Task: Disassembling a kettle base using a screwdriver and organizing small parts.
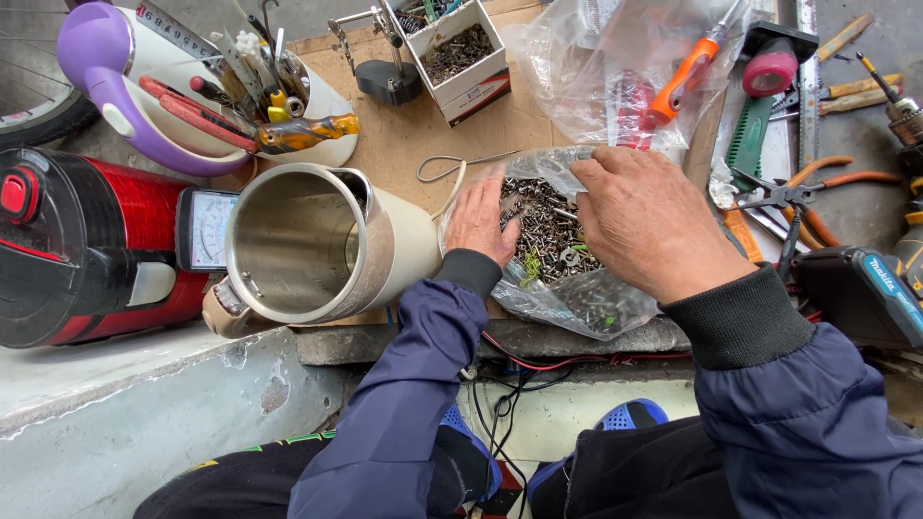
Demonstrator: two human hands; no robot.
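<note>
My left hand lies flat and unclenched on the near edge of the screw bag to pin it on the board, while my right hand pinches its far lip, spreading it beside the tipped kettle.

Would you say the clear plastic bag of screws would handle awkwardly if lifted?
Probably. The clear plastic bag looks thin and crumpled, so it would sag. Packed with small metal screws, it is likely heavy for its size. Its mouth, spread by both hands, might spill.
</note>
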